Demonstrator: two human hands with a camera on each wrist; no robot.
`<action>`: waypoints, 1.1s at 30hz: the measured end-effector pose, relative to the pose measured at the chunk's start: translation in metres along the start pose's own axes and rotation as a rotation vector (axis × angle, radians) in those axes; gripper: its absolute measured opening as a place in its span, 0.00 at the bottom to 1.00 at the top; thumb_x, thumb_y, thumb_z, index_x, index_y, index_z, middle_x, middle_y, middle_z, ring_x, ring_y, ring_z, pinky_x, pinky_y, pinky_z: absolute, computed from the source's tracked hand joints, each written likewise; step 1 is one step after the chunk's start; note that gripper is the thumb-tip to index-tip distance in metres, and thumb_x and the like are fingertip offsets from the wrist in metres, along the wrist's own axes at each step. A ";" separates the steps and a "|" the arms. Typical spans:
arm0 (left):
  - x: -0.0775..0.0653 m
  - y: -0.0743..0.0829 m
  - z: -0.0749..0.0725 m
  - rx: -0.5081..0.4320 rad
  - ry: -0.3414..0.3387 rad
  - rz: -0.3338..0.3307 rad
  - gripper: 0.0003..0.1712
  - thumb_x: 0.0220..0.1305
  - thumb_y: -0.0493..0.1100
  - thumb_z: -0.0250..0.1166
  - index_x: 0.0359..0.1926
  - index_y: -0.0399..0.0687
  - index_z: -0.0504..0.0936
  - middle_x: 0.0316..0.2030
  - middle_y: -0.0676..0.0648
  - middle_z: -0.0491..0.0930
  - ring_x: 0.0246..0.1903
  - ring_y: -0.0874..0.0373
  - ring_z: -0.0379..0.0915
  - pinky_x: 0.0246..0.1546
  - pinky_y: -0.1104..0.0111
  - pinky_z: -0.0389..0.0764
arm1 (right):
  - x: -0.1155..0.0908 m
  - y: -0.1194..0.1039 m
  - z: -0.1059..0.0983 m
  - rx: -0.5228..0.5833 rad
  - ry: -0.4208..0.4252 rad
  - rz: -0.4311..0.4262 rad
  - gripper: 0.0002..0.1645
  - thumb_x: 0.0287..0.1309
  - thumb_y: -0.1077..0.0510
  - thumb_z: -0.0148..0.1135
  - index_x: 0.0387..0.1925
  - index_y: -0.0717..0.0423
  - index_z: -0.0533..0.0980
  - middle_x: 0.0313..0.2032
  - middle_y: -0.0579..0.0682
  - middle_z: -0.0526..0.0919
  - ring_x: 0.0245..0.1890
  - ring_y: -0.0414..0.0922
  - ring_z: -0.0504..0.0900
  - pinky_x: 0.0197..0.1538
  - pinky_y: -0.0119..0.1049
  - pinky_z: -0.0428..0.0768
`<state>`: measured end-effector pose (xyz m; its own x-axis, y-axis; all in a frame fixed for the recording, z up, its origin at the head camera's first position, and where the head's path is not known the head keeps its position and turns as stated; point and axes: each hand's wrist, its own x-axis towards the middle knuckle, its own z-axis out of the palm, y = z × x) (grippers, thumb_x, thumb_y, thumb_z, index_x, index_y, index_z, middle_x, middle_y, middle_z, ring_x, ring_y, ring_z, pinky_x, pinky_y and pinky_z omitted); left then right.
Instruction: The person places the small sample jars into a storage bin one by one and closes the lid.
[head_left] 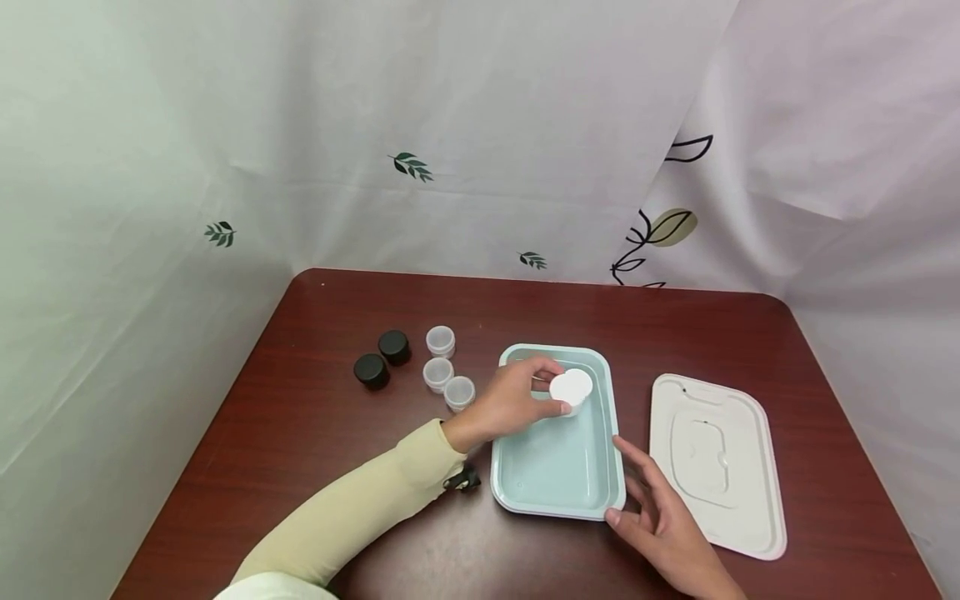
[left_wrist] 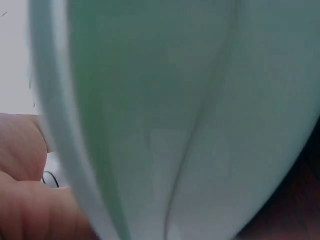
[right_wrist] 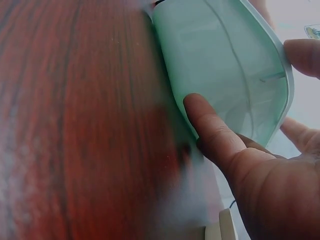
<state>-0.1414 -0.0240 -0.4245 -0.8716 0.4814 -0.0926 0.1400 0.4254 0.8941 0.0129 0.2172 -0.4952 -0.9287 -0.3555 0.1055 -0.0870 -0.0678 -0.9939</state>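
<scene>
My left hand (head_left: 517, 396) reaches into the pale blue-green plastic tub (head_left: 555, 483) and holds a white round-topped jar (head_left: 570, 390) between thumb and fingers. The jar's outline looks like two overlapping round tops; I cannot tell if there are two jars. In the left wrist view, the tub's wall (left_wrist: 150, 100) hides the jar and most of the hand. My right hand (head_left: 663, 517) rests against the tub's near right side. One fingertip lies at the rim and the thumb (right_wrist: 205, 117) touches the outer wall, as the right wrist view shows.
Left of the tub stand several small jars: two black-topped ones (head_left: 371, 371) and three translucent ones (head_left: 438, 375). A white rectangular lid (head_left: 716, 467) lies to the right on the dark red wooden table (head_left: 247, 450). A light patterned cloth (head_left: 480, 167) hangs behind.
</scene>
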 end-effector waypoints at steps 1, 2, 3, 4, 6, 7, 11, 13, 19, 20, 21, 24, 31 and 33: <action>0.001 0.000 0.002 0.008 -0.011 0.001 0.27 0.61 0.41 0.79 0.60 0.45 0.82 0.55 0.43 0.86 0.57 0.46 0.85 0.58 0.60 0.84 | 0.000 0.000 0.000 0.001 0.000 -0.001 0.50 0.71 0.76 0.56 0.84 0.57 0.44 0.77 0.71 0.58 0.71 0.45 0.78 0.57 0.42 0.87; 0.003 0.000 0.005 0.017 -0.020 0.003 0.27 0.61 0.41 0.79 0.60 0.45 0.82 0.55 0.43 0.86 0.57 0.46 0.85 0.59 0.60 0.84 | 0.000 0.000 0.000 0.000 0.001 -0.001 0.50 0.71 0.76 0.56 0.84 0.57 0.44 0.77 0.71 0.58 0.71 0.45 0.78 0.57 0.42 0.87; 0.004 0.000 0.007 0.028 -0.027 0.003 0.28 0.60 0.42 0.80 0.60 0.45 0.82 0.54 0.43 0.86 0.56 0.47 0.85 0.59 0.61 0.83 | 0.000 0.000 0.000 0.002 0.006 0.005 0.50 0.71 0.76 0.56 0.84 0.56 0.45 0.77 0.71 0.58 0.71 0.45 0.78 0.57 0.42 0.87; 0.005 0.000 0.010 0.039 -0.035 0.006 0.28 0.60 0.42 0.80 0.60 0.45 0.81 0.54 0.43 0.86 0.55 0.48 0.85 0.59 0.62 0.83 | 0.000 0.000 0.000 -0.002 0.007 0.006 0.50 0.71 0.75 0.56 0.84 0.56 0.45 0.77 0.72 0.58 0.71 0.45 0.78 0.57 0.42 0.87; 0.007 0.000 0.014 0.061 -0.049 0.012 0.28 0.59 0.41 0.81 0.58 0.44 0.81 0.52 0.45 0.86 0.53 0.51 0.85 0.57 0.66 0.83 | 0.000 0.001 0.001 -0.005 0.011 0.014 0.50 0.71 0.75 0.56 0.84 0.56 0.45 0.77 0.73 0.57 0.71 0.44 0.77 0.57 0.41 0.87; 0.009 0.000 0.016 0.070 -0.055 0.017 0.28 0.58 0.41 0.82 0.57 0.44 0.81 0.50 0.46 0.86 0.52 0.53 0.85 0.56 0.67 0.83 | 0.000 0.001 0.001 -0.005 0.017 0.023 0.50 0.71 0.75 0.57 0.84 0.56 0.45 0.77 0.73 0.56 0.71 0.44 0.77 0.58 0.41 0.87; 0.013 0.000 0.022 0.106 -0.069 0.026 0.27 0.56 0.41 0.83 0.54 0.45 0.81 0.47 0.48 0.85 0.48 0.59 0.83 0.54 0.72 0.81 | 0.000 0.000 0.002 -0.007 0.027 0.048 0.50 0.71 0.74 0.58 0.85 0.55 0.45 0.78 0.74 0.54 0.71 0.42 0.77 0.58 0.41 0.87; 0.014 0.000 0.025 0.127 -0.072 0.027 0.26 0.56 0.41 0.83 0.53 0.46 0.82 0.46 0.49 0.85 0.46 0.61 0.82 0.52 0.73 0.80 | 0.000 0.000 0.003 -0.005 0.028 0.054 0.50 0.71 0.74 0.57 0.85 0.54 0.45 0.78 0.74 0.53 0.71 0.43 0.77 0.58 0.41 0.87; 0.016 -0.004 0.031 0.198 -0.077 0.049 0.24 0.54 0.39 0.83 0.50 0.45 0.82 0.40 0.50 0.84 0.42 0.60 0.80 0.46 0.76 0.77 | -0.001 -0.002 0.004 -0.008 0.031 0.068 0.50 0.71 0.74 0.57 0.85 0.52 0.46 0.77 0.75 0.54 0.71 0.42 0.77 0.57 0.41 0.87; 0.016 -0.004 0.032 0.212 -0.076 0.055 0.24 0.54 0.39 0.83 0.49 0.45 0.82 0.40 0.50 0.84 0.42 0.58 0.81 0.45 0.76 0.77 | -0.001 -0.002 0.004 -0.009 0.033 0.070 0.50 0.71 0.74 0.57 0.85 0.52 0.46 0.77 0.75 0.54 0.71 0.42 0.77 0.57 0.41 0.87; 0.015 -0.004 0.033 0.224 -0.075 0.056 0.23 0.54 0.39 0.83 0.48 0.45 0.82 0.39 0.50 0.84 0.43 0.56 0.82 0.44 0.76 0.76 | -0.001 -0.002 0.004 -0.010 0.034 0.071 0.50 0.71 0.74 0.58 0.85 0.51 0.46 0.77 0.76 0.53 0.71 0.42 0.77 0.57 0.40 0.87; 0.014 -0.005 0.035 0.267 -0.071 0.057 0.23 0.55 0.40 0.83 0.47 0.46 0.80 0.39 0.51 0.83 0.45 0.53 0.82 0.44 0.76 0.75 | -0.001 -0.002 0.004 -0.014 0.037 0.062 0.50 0.71 0.74 0.58 0.85 0.52 0.47 0.78 0.75 0.52 0.71 0.41 0.76 0.57 0.40 0.87; 0.011 -0.005 0.038 0.355 -0.069 0.041 0.23 0.58 0.42 0.82 0.47 0.48 0.76 0.38 0.49 0.78 0.36 0.63 0.68 0.39 0.74 0.71 | -0.001 0.000 0.003 -0.011 0.007 0.009 0.50 0.71 0.75 0.56 0.85 0.56 0.44 0.79 0.68 0.55 0.72 0.41 0.75 0.58 0.40 0.87; 0.010 -0.005 0.038 0.369 -0.074 0.041 0.23 0.59 0.42 0.81 0.47 0.48 0.75 0.36 0.49 0.76 0.35 0.63 0.66 0.38 0.73 0.70 | -0.001 0.000 0.002 -0.011 0.008 0.012 0.50 0.71 0.75 0.56 0.85 0.56 0.44 0.79 0.68 0.55 0.72 0.42 0.75 0.58 0.40 0.86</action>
<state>-0.1326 0.0082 -0.4466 -0.8276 0.5517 -0.1034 0.3452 0.6456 0.6812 0.0150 0.2157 -0.4955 -0.9325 -0.3490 0.0934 -0.0798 -0.0531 -0.9954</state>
